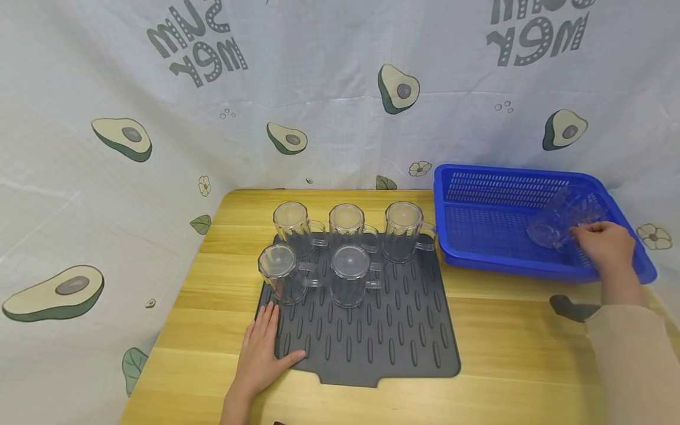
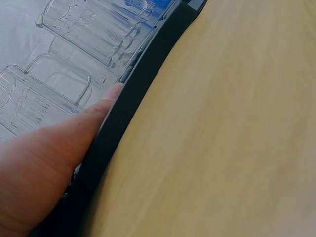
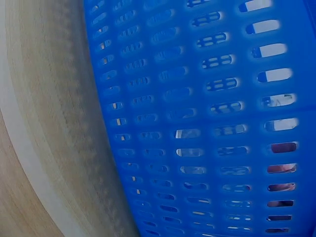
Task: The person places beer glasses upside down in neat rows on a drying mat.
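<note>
Several clear glass mugs stand upside down on a dark grey ribbed drying mat (image 1: 372,348), among them a front-left mug (image 1: 289,280) and a front-right mug (image 1: 349,283). My left hand (image 1: 260,354) rests on the mat's near left corner, fingers straight and thumb spread along the front edge. In the left wrist view the thumb (image 2: 106,101) touches the mat's raised rim. Inside the blue basket (image 1: 478,236), another glass mug (image 1: 558,218) lies tilted on its side. With curled fingers my right hand (image 1: 605,245) grips this mug at its near right side; the exact hold is partly hidden.
The basket's slotted wall (image 3: 197,118) fills most of the right wrist view and hides that hand's work. A wooden table (image 1: 510,348) lies under everything. Behind hangs a white curtain (image 1: 340,77) with avocado prints, close to the table's back edge.
</note>
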Tool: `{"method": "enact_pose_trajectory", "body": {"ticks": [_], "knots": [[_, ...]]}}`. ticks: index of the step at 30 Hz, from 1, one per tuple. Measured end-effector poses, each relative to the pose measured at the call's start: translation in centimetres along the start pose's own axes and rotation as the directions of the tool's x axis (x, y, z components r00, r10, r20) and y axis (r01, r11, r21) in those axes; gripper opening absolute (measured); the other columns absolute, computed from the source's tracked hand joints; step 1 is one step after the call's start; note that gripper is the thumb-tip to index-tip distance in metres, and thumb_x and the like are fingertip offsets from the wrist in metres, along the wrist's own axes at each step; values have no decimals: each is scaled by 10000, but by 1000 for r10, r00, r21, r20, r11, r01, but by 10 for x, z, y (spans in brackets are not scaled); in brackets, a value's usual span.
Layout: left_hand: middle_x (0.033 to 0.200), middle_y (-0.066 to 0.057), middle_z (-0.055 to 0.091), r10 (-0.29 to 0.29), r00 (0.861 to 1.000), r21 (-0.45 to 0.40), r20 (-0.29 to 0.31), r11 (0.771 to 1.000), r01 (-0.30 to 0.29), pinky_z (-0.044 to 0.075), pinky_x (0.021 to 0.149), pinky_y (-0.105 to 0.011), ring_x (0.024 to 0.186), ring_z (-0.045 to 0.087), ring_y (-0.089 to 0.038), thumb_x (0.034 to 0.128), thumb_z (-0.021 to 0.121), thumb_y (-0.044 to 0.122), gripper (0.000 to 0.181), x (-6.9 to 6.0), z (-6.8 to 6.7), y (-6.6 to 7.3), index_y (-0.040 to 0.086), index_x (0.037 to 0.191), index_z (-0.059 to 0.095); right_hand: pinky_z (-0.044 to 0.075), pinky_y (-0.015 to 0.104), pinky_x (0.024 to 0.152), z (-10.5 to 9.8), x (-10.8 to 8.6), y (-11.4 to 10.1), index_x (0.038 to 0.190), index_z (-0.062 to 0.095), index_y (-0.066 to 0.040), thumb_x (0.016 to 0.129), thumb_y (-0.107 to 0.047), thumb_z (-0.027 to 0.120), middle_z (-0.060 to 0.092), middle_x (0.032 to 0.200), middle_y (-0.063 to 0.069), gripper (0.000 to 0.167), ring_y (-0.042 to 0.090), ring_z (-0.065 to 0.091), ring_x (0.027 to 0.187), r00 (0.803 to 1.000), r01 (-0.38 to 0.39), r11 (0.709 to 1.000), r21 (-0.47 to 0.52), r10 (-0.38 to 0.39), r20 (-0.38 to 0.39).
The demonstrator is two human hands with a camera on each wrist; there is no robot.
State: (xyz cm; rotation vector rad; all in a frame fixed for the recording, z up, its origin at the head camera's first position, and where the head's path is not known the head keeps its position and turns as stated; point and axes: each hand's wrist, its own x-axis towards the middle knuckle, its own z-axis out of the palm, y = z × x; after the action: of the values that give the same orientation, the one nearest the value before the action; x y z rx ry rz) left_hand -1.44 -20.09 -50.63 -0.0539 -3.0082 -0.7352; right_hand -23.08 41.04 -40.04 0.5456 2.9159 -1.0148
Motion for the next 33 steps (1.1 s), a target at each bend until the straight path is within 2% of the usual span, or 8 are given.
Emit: {"method": "enact_pose_trajectory", "body": {"ticks": [4,6,9,13,16,22,28,33], "knots": [[1569,-231,226,-6,1000,5,10,1000,6,114,1135,-549,1453,153,-383,739,748,598,1114,1,0,-1,-59,1503,274,401,607,813,1,-2,0,1231,469,168,990,-407,439,474,1167,343,624,549,372,1151,999,-21,999,44,22,-26],[1569,-232,225,-6,1000,4,10,1000,6,113,1135,-549,1452,154,-384,738,750,596,1112,1,0,-1,-60,1502,276,427,530,743,1,-3,-1,1185,496,148,985,-420,455,568,966,201,604,499,427,1066,999,-36,998,54,38,-37],[1567,-235,229,-5,1000,6,9,1000,5,117,1134,-552,1450,162,-388,741,748,595,1108,1,-1,-1,-62,1500,279,419,400,661,1,-4,-2,1124,536,102,979,-442,465,525,690,-95,568,369,481,924,997,-54,996,69,57,-43],[1566,-236,229,-5,1000,3,10,1000,5,120,1133,-556,1447,166,-391,744,746,596,1106,1,-1,0,-65,1498,281,387,320,637,0,-5,-3,1075,563,41,976,-480,456,457,560,-277,540,158,482,777,997,-56,994,97,60,-39],[1568,-233,226,-6,1000,-2,12,1000,6,118,1133,-556,1449,164,-390,744,745,599,1108,1,-1,0,-63,1500,279,384,310,642,0,-4,-3,1042,567,1,973,-512,443,473,541,-314,533,41,457,700,998,-45,992,117,50,-41],[1570,-231,222,-4,1000,-4,9,1000,4,122,1132,-558,1447,167,-394,748,742,603,1107,1,0,0,-59,1502,275,355,342,684,-4,-1,-5,1009,559,-40,976,-554,395,464,540,-325,540,86,454,771,998,-42,989,139,48,-43],[1571,-230,222,-1,1000,-5,5,1000,1,123,1131,-560,1444,170,-400,749,743,598,1106,1,0,0,-60,1503,271,365,290,660,-2,-1,-7,1012,545,-53,998,-494,393,452,531,-349,466,-65,400,673,998,-8,988,157,19,-68],[1567,-235,228,2,1000,-2,1,1000,-2,128,1128,-563,1439,181,-407,748,747,591,1102,1,-1,0,-62,1500,277,343,301,676,0,0,-9,987,553,-8,1020,-445,353,430,527,-330,482,109,467,803,995,12,991,131,1,-97]]}}
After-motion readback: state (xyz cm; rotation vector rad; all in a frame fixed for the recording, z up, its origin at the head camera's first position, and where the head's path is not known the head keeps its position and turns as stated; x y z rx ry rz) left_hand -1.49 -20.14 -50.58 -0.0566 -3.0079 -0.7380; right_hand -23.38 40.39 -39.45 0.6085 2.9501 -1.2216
